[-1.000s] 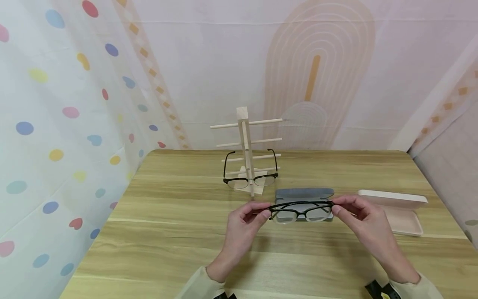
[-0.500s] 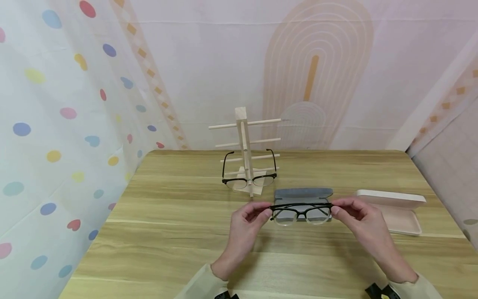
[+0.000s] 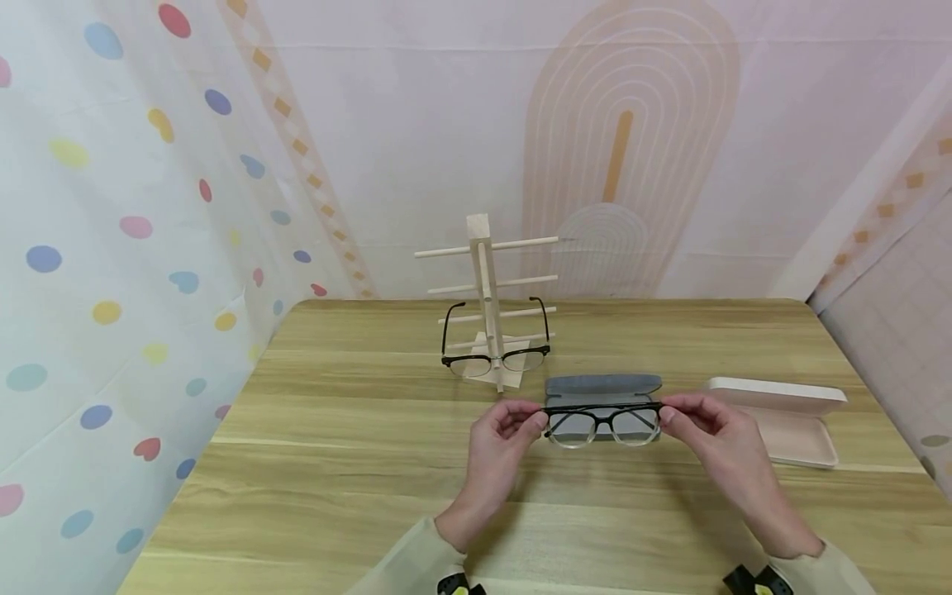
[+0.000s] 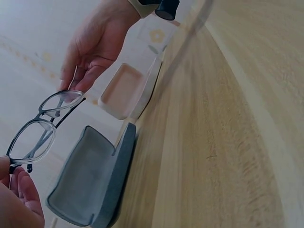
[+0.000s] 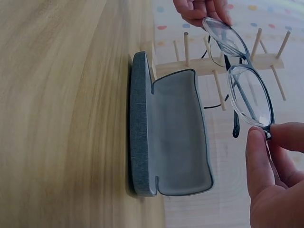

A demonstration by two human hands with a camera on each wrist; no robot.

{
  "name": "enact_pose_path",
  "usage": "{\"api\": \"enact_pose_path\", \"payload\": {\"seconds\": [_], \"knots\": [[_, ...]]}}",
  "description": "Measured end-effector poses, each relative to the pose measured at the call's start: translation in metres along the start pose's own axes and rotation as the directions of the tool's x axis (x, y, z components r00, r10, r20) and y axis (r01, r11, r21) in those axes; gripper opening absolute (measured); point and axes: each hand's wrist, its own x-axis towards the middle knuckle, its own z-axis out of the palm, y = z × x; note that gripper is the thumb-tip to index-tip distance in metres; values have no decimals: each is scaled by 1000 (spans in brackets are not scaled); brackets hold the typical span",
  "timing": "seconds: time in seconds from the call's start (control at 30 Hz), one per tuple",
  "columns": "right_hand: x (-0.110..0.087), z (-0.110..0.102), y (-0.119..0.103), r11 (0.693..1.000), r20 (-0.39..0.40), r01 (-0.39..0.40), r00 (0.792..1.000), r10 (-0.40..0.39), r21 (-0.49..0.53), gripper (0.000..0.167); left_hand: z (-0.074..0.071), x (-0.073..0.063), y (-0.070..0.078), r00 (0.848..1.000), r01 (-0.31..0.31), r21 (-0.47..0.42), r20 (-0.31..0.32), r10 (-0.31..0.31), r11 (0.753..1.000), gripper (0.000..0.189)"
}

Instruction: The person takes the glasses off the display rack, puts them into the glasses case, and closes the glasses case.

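Between my two hands a pair of eyeglasses (image 3: pixel 604 421) hangs above the open grey-blue glasses case (image 3: pixel 603 384). Its frame is black on top and clear below, and its temples lie folded behind the lenses. My left hand (image 3: pixel 497 450) pinches the left end of the frame between thumb and fingers. At the other end, my right hand (image 3: pixel 720 450) pinches the frame the same way. The grey lining of the case (image 5: pixel 178 135) shows in the right wrist view, with no glasses in it.
A wooden display stand (image 3: pixel 483 273) with several pegs rises behind the hands. Black half-rim glasses (image 3: pixel 524 359) with unfolded temples sit on its lower part. To the right lies an open white case (image 3: pixel 803 434) with a pink lining. A patterned curtain (image 3: pixel 409 124) hangs behind the wooden table (image 3: pixel 320 463).
The eyeglasses have tilted so that their lenses show more fully to the head camera. My left hand has shifted slightly right; the right hand has barely moved.
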Motion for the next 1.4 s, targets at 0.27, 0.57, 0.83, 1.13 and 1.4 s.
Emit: {"api": "enact_pose_path", "payload": {"seconds": [0.27, 0.57, 0.83, 1.13, 1.4], "knots": [[5, 4, 4, 1000, -26, -19, 999, 19, 12, 37, 6, 6, -6, 997, 53, -48, -54, -56, 997, 20], [11, 3, 10, 999, -27, -33, 999, 32, -37, 37, 13, 10, -14, 991, 81, -60, -98, -87, 995, 17], [17, 4, 18, 999, -36, -29, 999, 28, -24, 36, 18, 12, -19, 990, 75, -57, -115, -81, 996, 19], [20, 4, 24, 999, -37, -24, 999, 23, -45, 34, 24, 17, -25, 990, 57, -20, -130, -59, 998, 16], [25, 6, 26, 998, -46, -5, 999, 3, -65, 30, 27, 22, -31, 987, 65, -2, -147, -64, 998, 14]]}}
